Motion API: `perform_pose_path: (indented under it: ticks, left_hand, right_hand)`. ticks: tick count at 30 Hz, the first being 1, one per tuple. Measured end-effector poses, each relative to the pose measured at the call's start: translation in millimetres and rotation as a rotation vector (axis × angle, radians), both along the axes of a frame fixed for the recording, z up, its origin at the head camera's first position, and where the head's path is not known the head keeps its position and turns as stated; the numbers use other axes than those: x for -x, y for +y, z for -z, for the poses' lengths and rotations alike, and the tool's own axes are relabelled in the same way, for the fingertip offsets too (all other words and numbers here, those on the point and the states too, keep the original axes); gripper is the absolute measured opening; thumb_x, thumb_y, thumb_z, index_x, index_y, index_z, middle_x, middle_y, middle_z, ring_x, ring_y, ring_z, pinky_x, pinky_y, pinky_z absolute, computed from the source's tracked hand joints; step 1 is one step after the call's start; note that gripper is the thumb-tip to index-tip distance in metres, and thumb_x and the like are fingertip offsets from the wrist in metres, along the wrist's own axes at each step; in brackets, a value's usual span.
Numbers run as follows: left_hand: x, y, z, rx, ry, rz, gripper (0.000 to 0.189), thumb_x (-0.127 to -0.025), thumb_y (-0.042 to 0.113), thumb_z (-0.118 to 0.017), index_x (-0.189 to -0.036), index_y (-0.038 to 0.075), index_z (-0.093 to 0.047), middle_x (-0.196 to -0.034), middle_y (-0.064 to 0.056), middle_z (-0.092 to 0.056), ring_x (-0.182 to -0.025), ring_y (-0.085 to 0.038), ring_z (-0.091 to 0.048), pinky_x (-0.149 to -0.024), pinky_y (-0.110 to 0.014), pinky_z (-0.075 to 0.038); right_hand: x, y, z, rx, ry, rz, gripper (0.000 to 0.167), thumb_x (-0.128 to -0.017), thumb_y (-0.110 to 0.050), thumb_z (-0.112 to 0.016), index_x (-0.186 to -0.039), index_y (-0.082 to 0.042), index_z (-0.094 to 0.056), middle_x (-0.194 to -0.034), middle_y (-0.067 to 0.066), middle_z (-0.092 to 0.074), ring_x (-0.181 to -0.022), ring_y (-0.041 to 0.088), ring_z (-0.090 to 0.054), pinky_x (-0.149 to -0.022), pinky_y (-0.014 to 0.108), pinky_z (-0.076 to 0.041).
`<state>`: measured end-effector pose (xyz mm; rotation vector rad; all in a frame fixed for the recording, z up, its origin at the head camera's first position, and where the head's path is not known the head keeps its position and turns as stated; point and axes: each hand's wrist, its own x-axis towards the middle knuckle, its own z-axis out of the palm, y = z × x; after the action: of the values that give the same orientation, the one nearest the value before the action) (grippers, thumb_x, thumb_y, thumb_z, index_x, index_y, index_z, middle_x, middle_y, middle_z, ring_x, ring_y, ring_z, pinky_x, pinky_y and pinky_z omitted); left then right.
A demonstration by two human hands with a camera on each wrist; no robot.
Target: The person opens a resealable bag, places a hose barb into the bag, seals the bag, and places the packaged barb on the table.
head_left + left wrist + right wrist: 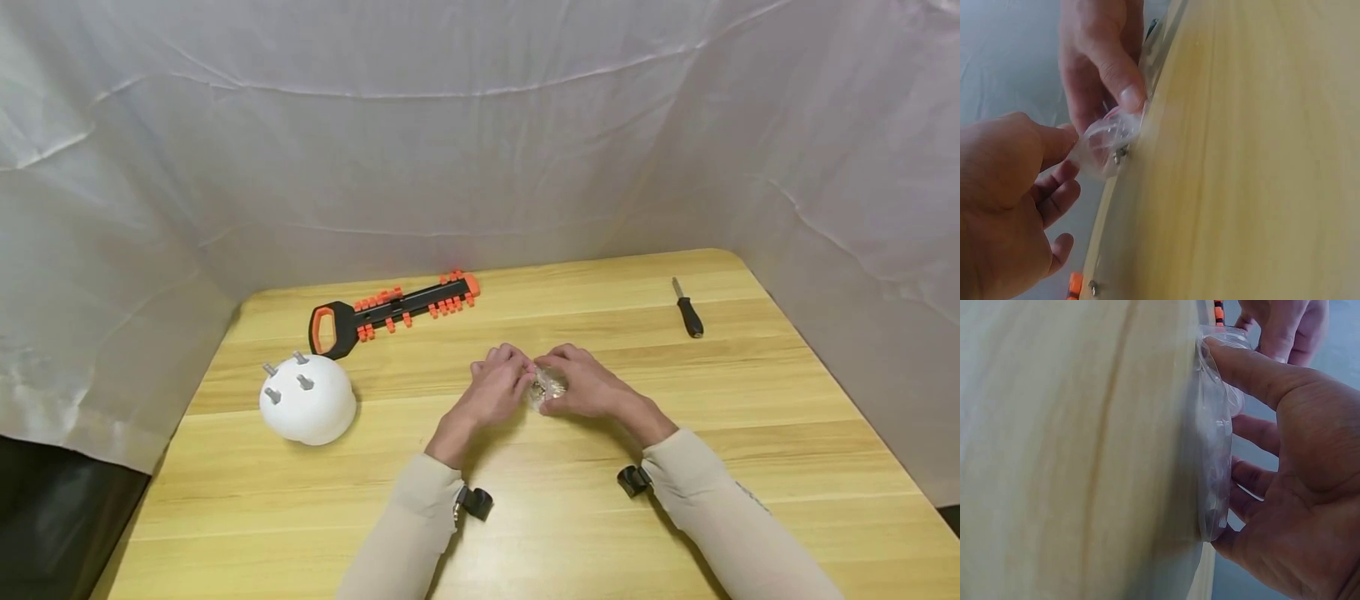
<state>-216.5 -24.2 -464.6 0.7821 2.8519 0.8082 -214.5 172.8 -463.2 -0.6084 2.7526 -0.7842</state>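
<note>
A small clear plastic bag [546, 390] with metal screws [1120, 154] inside lies at the middle of the table. My left hand [498, 390] pinches the bag's edge between thumb and forefinger, its other fingers loosely bent. On the other side, my right hand [588, 385] grips the bag, with the thumb on its upper part and the fingers along its side, as the right wrist view shows. A pinkish-red strip shows at the bag's edge near the fingertips. Part of the bag is hidden behind the fingers in the head view.
On the wooden table [525, 533], a white rounded object [311, 408] with several grey posts stands at left. Behind it lies a black bar with a looped handle [343, 329] and orange clips. A black-handled screwdriver [689, 317] lies back right. Grey sheeting [465, 167] surrounds the table.
</note>
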Motion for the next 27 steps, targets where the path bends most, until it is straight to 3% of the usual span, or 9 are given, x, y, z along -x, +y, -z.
perform_pose_path:
  ticks: [10, 19, 27]
  left_hand:
    - [-0.3, 3.8, 4.2, 0.071, 0.025, 0.001, 0.018, -0.102, 0.030, -0.049, -0.106, 0.021, -0.063, -0.121, 0.001, -0.050, -0.113, -0.019, -0.045, -0.090, -0.041, -0.031]
    - [-3.0, -1.4, 2.5, 0.011, -0.017, -0.019, 0.017, -0.100, 0.035, -0.050, -0.109, 0.023, -0.059, -0.123, 0.002, -0.049, -0.113, -0.017, -0.044, -0.094, -0.042, -0.030]
    - [-5.6, -20.1, 0.0, -0.071, -0.064, -0.034, 0.027, -0.101, 0.039, -0.048, -0.118, 0.020, -0.056, -0.124, 0.000, -0.049, -0.113, -0.018, -0.043, -0.098, -0.042, -0.030]
  right_hand:
    - [-0.3, -1, -0.7, 0.006, 0.009, -0.012, 0.075, -0.076, -0.037, -0.081, -0.140, -0.014, -0.050, -0.139, 0.012, -0.047, -0.126, 0.033, -0.045, -0.101, 0.052, -0.041]
    - [-0.5, -2, -0.6, -0.005, -0.005, 0.003, 0.076, -0.076, -0.038, -0.081, -0.142, -0.016, -0.049, -0.140, 0.011, -0.045, -0.126, 0.033, -0.044, -0.100, 0.053, -0.042]
    - [-2.1, -2, -0.5, -0.018, -0.008, 0.016, 0.077, -0.075, -0.038, -0.081, -0.142, -0.017, -0.048, -0.140, 0.011, -0.046, -0.125, 0.032, -0.045, -0.098, 0.052, -0.043]
